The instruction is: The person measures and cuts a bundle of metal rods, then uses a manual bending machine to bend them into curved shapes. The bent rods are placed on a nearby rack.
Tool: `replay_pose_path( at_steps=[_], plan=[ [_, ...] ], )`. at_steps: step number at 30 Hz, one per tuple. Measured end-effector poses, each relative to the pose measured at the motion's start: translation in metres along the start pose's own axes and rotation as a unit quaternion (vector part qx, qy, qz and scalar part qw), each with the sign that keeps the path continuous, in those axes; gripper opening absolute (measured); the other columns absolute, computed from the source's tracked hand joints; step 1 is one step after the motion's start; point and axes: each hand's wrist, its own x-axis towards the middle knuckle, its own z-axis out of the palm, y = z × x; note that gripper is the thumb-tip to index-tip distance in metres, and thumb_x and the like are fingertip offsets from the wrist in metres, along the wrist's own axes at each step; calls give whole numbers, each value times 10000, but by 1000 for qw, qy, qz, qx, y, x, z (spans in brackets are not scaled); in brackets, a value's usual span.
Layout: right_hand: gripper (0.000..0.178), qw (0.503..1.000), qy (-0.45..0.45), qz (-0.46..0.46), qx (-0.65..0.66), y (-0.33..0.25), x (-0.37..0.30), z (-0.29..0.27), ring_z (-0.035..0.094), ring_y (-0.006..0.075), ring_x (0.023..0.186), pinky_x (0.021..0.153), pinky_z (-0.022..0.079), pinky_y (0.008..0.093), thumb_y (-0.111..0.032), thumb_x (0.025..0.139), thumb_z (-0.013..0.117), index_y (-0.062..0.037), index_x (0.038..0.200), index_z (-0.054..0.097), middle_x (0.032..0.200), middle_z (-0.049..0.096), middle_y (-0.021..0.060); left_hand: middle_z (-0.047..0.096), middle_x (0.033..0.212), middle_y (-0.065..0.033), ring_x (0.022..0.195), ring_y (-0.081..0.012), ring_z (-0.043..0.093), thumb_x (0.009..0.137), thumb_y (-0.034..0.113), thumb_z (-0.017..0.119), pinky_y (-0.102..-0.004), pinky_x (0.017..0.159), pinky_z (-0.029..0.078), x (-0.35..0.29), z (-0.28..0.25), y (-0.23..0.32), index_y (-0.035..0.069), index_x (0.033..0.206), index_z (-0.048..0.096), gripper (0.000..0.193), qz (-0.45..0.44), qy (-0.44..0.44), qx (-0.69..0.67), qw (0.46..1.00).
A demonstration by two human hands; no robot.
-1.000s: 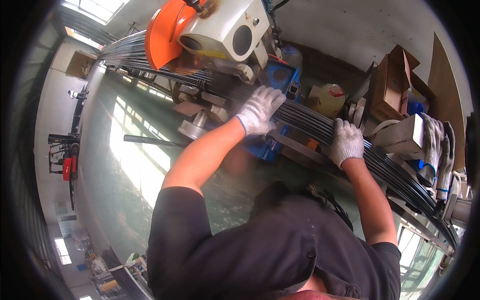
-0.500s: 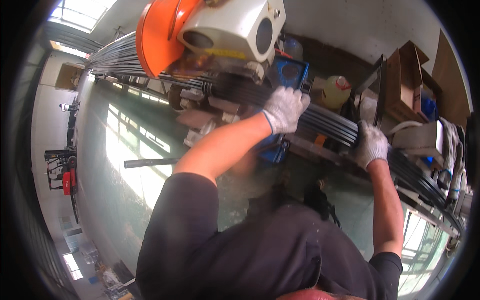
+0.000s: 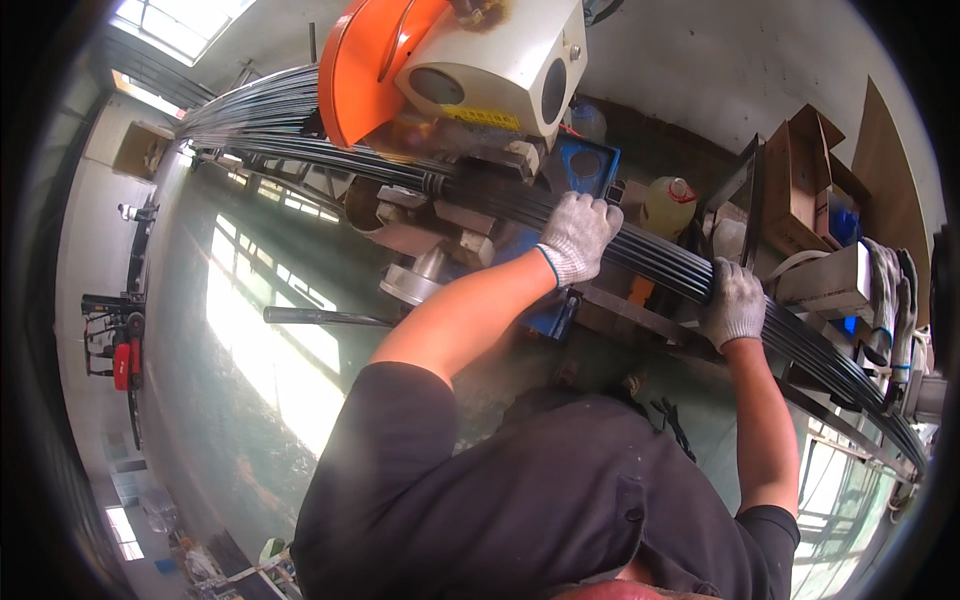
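A long bundle of dark metal bars (image 3: 655, 260) runs from the far left, under the machine, down to the right rim. My gloved left hand (image 3: 582, 235) is closed over it, just right of the machine. Further right, my gloved right hand (image 3: 737, 303) wraps round the same bundle. Both gloves are pale knit; the undersides of the bars and some fingertips are hidden. Above the bundle, left of my hands, stands a cut-off saw with an orange guard (image 3: 365, 75) and a white housing (image 3: 490, 75).
A lever (image 3: 325, 316) sticks out left of my left forearm. Behind the bars are a blue machine base (image 3: 588, 165) and a yellowish jug (image 3: 670, 203). Cardboard boxes (image 3: 805, 180) and draped gloves (image 3: 885, 300) sit at the right. A red forklift (image 3: 127, 355) stands far left.
The view has shifted slightly, so the saw sits further right in it. Both hands keep their hold on the bars, with little movement along them.
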Motion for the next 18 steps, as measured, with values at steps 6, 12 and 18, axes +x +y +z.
replay_pose_path(
  at_steps=[6,12,18],
  plan=[
    [639,1000,25,-15,0,0,-6,6,709,380,1156,1043,545,491,-153,721,848,-25,1318,660,1217,741,181,739,1092,-153,1033,-352,734,791,205,773,-444,945,572,1,-17,-53,49,1245,648,496,82,-100,-93,987],
    [696,994,102,-37,-27,-1,-10,16,694,395,1203,1112,525,525,-137,734,835,7,1382,625,1283,713,192,690,1047,-132,1014,-336,691,820,238,717,-476,978,532,-13,31,-30,36,1230,627,466,59,160,6,985],
    [784,1000,10,-18,-20,-9,-1,-2,688,403,1232,1126,526,519,-245,740,870,10,1430,600,1288,717,198,717,1122,-154,1087,-338,695,823,225,721,-467,997,528,-9,32,-30,34,1244,629,472,26,97,2,995]
  ],
)
